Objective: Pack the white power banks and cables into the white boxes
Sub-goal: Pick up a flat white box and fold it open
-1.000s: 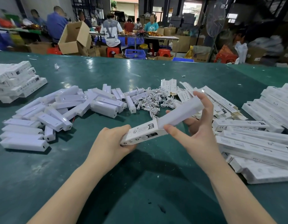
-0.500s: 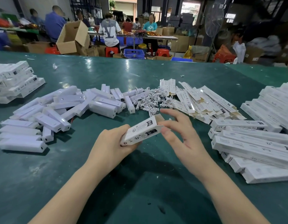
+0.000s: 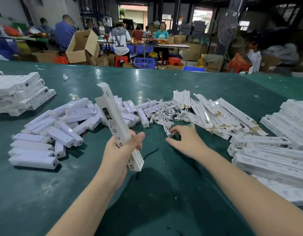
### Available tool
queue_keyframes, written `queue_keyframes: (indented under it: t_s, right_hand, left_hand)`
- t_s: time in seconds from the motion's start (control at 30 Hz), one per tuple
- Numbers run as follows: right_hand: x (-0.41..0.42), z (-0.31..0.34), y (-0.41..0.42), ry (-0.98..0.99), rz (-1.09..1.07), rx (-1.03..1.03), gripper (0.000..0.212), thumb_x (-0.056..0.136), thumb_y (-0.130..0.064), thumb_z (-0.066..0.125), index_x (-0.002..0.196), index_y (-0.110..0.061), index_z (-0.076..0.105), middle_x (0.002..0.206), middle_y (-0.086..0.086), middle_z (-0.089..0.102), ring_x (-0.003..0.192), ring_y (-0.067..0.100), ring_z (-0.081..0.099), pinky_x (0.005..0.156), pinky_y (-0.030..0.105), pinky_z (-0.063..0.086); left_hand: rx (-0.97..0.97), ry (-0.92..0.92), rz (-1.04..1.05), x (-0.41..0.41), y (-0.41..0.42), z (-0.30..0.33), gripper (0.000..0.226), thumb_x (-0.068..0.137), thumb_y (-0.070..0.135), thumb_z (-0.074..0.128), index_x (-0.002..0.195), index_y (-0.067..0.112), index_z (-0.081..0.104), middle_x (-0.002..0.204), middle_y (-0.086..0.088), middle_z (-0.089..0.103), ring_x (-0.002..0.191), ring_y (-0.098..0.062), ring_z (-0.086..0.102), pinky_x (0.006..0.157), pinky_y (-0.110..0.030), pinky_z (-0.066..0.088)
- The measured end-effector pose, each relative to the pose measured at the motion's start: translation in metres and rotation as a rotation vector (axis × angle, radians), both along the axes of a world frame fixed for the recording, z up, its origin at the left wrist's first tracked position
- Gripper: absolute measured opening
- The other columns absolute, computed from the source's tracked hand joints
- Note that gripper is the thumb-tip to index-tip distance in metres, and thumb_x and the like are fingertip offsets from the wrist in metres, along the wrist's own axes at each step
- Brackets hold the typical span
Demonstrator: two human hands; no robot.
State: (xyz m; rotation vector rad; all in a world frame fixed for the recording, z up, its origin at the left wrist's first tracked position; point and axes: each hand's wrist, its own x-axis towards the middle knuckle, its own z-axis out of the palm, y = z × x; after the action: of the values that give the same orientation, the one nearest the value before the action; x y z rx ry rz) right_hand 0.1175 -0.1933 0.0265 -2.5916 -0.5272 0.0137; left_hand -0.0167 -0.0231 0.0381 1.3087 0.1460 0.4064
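White box (image 3: pixel 117 124) held in the left hand (image 3: pixel 121 151): "CE" mark and recycling symbol. Box (image 3: pixel 259 141) at right: "CE". Back of a worker's T-shirt (image 3: pixel 119 40): "LV" monogram.

Box (image 3: pixel 117 123) print was too small to read; left hand (image 3: pixel 121 150) hid its lower middle. Box stacks (image 3: pixel 274 160) cut off at right edge. Right fingertips (image 3: pixel 171 133) hid the cable (image 3: pixel 167 129) end.

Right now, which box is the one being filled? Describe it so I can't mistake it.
On the green table, look between the loose power banks and the cables. The box is the only one off the table, gripped in the left hand, tilted up with its top flap open.
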Motion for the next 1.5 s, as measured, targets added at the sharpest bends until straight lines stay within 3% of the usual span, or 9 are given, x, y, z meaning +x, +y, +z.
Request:
queue_keyframes:
  t_s: [0.1,0.27,0.43,0.87,0.97,1.13,1.33,1.4,1.5]
  right_hand:
    - [0.008,-0.007,0.013,-0.145,-0.075,-0.089,0.024,0.090,-0.034,0.064,0.108,-0.017,0.066,0.108,0.003,0.067,0.108,0.024,0.056,0.095,0.037,0.044]
    - [-0.001,-0.008,0.020,-0.132,-0.161,0.143,0.011,0.085,-0.010,0.060,0.090,-0.017,0.068,0.089,-0.006,0.068,0.090,0.015,0.061,0.072,0.025,0.042]
    - [-0.041,-0.001,0.017,-0.107,-0.135,0.553,0.007,0.081,-0.009,0.071,0.080,-0.017,0.073,0.074,-0.012,0.069,0.070,-0.001,0.062,0.067,0.005,0.043]
    - [-0.087,0.014,0.015,0.000,0.033,1.055,0.018,0.083,-0.002,0.073,0.080,-0.018,0.069,0.076,-0.004,0.074,0.074,0.010,0.069,0.072,0.016,0.052]
    - [-0.086,0.014,0.013,0.096,0.043,1.106,0.017,0.083,0.000,0.073,0.080,-0.016,0.070,0.074,-0.001,0.073,0.071,0.012,0.070,0.071,0.018,0.053]
    - [-0.078,0.014,0.003,0.077,-0.055,1.111,0.012,0.082,-0.003,0.074,0.081,-0.015,0.070,0.075,-0.001,0.074,0.070,0.009,0.069,0.074,0.025,0.056]
    - [-0.077,0.017,0.002,0.156,-0.003,1.260,0.017,0.083,0.002,0.071,0.080,-0.015,0.069,0.074,-0.002,0.073,0.073,0.010,0.069,0.077,0.024,0.054]
    - [-0.082,0.015,0.005,0.060,0.065,1.200,0.019,0.083,0.001,0.073,0.079,-0.018,0.069,0.077,-0.002,0.073,0.076,0.011,0.070,0.076,0.020,0.053]
    - [-0.093,0.011,0.011,-0.103,0.202,1.087,0.023,0.081,0.006,0.073,0.078,-0.017,0.068,0.081,-0.002,0.072,0.082,0.010,0.069,0.077,0.017,0.052]
  left_hand:
    - [0.113,0.028,0.072,0.001,-0.001,-0.003,0.025,0.069,0.036,0.076,0.058,0.028,0.056,0.061,0.000,0.057,0.061,-0.011,0.053,0.067,-0.028,0.041]
    - [0.099,0.044,0.102,0.002,0.001,-0.007,0.017,0.083,0.018,0.072,0.075,0.017,0.057,0.063,-0.002,0.061,0.060,-0.011,0.059,0.059,-0.018,0.049]
    - [-0.026,0.098,0.046,0.004,0.000,-0.006,0.020,0.072,0.022,0.078,0.086,0.011,0.070,0.081,0.002,0.072,0.077,-0.013,0.071,0.083,-0.036,0.056]
    - [0.149,0.217,0.071,0.008,0.004,-0.013,0.018,0.080,0.017,0.078,0.093,0.008,0.070,0.092,0.007,0.074,0.084,-0.016,0.069,0.092,-0.039,0.054]
    - [0.226,0.225,0.063,0.008,0.004,-0.014,0.017,0.079,0.014,0.078,0.082,0.008,0.062,0.071,0.003,0.070,0.071,-0.017,0.067,0.082,-0.038,0.057]
    - [0.056,0.193,0.119,0.007,0.006,-0.011,0.012,0.084,0.010,0.072,0.086,0.007,0.060,0.081,-0.003,0.075,0.078,-0.018,0.072,0.066,-0.023,0.056]
    - [0.563,0.259,0.272,0.003,0.008,-0.010,0.025,0.083,0.025,0.070,0.067,0.018,0.053,0.100,0.010,0.054,0.094,-0.010,0.053,0.074,-0.021,0.038]
    - [0.436,0.251,0.247,0.003,0.007,-0.009,0.016,0.083,0.029,0.072,0.077,0.019,0.060,0.104,0.001,0.060,0.092,-0.014,0.058,0.075,-0.025,0.042]
    - [-0.080,0.169,-0.009,0.004,0.001,-0.002,0.023,0.079,0.025,0.075,0.094,0.009,0.070,0.092,-0.009,0.074,0.086,-0.020,0.070,0.078,-0.027,0.057]
